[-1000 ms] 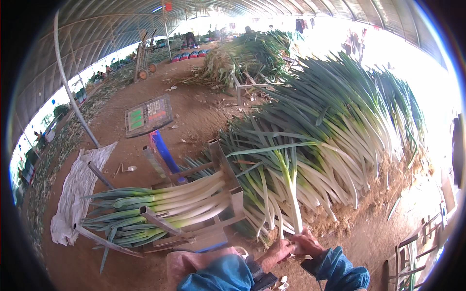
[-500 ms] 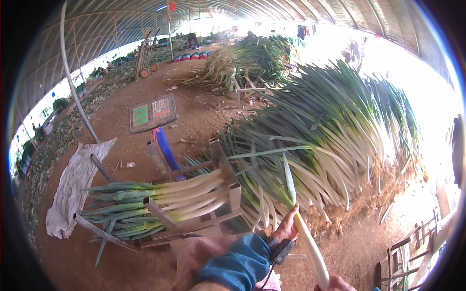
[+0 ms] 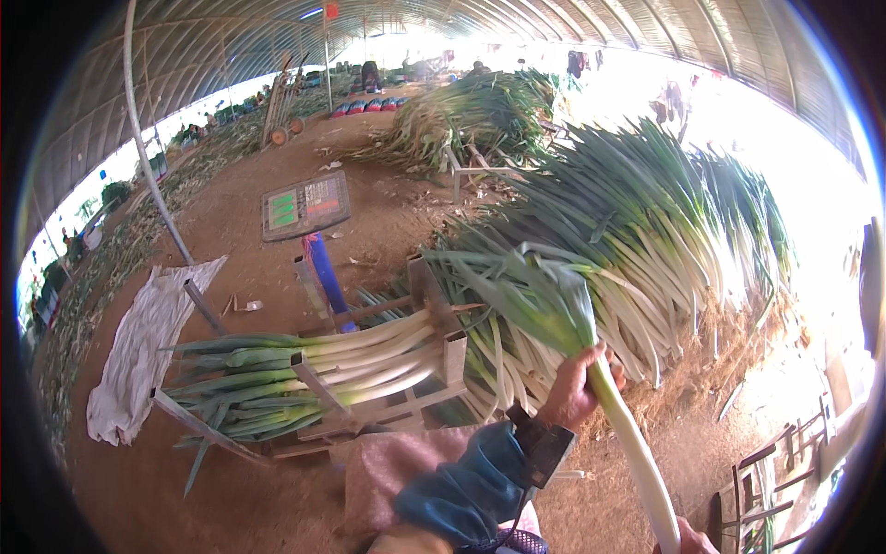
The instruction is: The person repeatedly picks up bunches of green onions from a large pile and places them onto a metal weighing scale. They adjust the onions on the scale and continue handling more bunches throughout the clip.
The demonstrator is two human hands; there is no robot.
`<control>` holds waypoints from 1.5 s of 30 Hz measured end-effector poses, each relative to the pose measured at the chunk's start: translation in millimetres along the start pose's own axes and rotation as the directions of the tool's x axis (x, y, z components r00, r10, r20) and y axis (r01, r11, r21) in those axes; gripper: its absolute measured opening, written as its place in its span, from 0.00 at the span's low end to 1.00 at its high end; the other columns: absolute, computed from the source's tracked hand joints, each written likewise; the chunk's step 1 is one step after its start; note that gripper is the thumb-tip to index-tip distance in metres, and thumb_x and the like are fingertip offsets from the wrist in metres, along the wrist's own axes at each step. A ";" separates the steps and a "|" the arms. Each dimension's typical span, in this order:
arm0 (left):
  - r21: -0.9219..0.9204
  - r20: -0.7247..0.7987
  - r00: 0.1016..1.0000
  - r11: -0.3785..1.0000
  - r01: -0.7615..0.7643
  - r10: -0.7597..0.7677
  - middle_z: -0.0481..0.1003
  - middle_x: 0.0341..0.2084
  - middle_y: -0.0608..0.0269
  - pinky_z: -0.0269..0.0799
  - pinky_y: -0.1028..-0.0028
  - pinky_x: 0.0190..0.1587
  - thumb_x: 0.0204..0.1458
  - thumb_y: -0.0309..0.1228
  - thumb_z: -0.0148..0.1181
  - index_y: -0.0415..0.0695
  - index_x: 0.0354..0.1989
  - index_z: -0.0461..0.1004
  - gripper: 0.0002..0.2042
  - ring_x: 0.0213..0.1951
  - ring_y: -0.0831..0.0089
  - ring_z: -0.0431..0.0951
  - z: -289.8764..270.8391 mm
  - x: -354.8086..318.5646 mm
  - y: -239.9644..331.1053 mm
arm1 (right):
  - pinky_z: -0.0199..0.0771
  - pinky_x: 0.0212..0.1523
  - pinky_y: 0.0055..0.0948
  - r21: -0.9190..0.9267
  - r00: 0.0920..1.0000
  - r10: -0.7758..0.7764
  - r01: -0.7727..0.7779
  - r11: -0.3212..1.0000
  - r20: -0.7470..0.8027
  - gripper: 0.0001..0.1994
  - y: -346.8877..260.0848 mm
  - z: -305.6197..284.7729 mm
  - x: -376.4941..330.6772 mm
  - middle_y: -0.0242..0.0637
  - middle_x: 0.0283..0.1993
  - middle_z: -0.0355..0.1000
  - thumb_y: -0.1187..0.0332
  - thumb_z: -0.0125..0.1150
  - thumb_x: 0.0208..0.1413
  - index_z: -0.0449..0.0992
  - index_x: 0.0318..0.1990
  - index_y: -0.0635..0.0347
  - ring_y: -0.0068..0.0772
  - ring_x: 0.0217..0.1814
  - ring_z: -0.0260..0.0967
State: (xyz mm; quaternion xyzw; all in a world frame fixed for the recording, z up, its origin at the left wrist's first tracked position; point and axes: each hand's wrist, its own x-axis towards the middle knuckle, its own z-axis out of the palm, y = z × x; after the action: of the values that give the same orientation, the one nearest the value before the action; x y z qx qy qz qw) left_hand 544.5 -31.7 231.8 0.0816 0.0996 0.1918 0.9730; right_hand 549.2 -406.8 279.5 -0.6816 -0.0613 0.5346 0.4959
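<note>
My left hand (image 3: pixel 570 390), below a teal sleeve and a dark wrist device, is wrapped round a long leek (image 3: pixel 630 441) just under its green leaves. At the lower edge my right hand (image 3: pixel 694 537), only partly in view, grips the same leek by its white root end. The leek slants from upper left to lower right, its leaves folded over in front of the pile. A row of leeks (image 3: pixel 369 360) lies side by side in a metal frame (image 3: pixel 452 362) to my left. Beyond my hands, a large pile of leeks (image 3: pixel 637 231) leans with roots toward me.
A scale display (image 3: pixel 306 205) with green digits stands behind the frame, near a blue post (image 3: pixel 328 277). White cloth (image 3: pixel 148 346) lies on the dirt floor at left. Another leek heap (image 3: pixel 480 120) is farther back; a metal rack (image 3: pixel 766 499) stands at lower right.
Both hands have shifted to the right with the leek, the left also rising. The leek's upper leaves now appear bunched and folded over. The view has tilted slightly.
</note>
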 end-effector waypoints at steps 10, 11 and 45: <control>0.035 0.553 0.671 0.791 -0.611 0.493 0.73 0.37 0.58 0.73 0.57 0.43 0.52 0.38 0.60 0.43 0.48 0.67 0.18 0.38 0.60 0.74 76.9 -117.7 201.6 | 0.75 0.32 0.39 -0.854 0.668 -0.626 0.520 0.007 0.402 0.32 -141.0 158.5 75.9 0.49 0.40 0.74 0.72 0.65 0.43 0.61 0.59 0.61 0.49 0.37 0.74; 0.075 0.593 0.607 0.714 -0.696 0.529 0.73 0.38 0.57 0.72 0.57 0.43 0.52 0.38 0.60 0.43 0.48 0.67 0.19 0.39 0.60 0.74 77.6 -137.7 231.8 | 0.74 0.28 0.38 -0.767 0.495 -0.691 0.628 -0.133 0.526 0.29 -153.7 180.9 96.1 0.45 0.38 0.74 0.70 0.65 0.47 0.62 0.58 0.63 0.44 0.33 0.74; 0.317 0.284 0.773 -0.816 0.482 0.567 0.72 0.32 0.58 0.67 0.61 0.44 0.41 0.26 0.61 0.42 0.36 0.70 0.12 0.39 0.58 0.71 -283.3 -267.6 380.3 | 0.63 0.52 0.44 -0.275 0.025 -0.372 0.720 -0.637 0.928 0.23 -91.0 441.6 454.4 0.39 0.51 0.66 0.68 0.57 0.49 0.67 0.56 0.54 0.41 0.53 0.64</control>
State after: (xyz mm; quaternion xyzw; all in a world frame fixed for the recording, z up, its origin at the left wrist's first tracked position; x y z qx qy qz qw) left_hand 102.4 245.5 76.3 0.8833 0.4486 0.1329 -0.0292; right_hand 432.5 187.2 71.5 -0.4470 -0.8798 -0.0612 0.1496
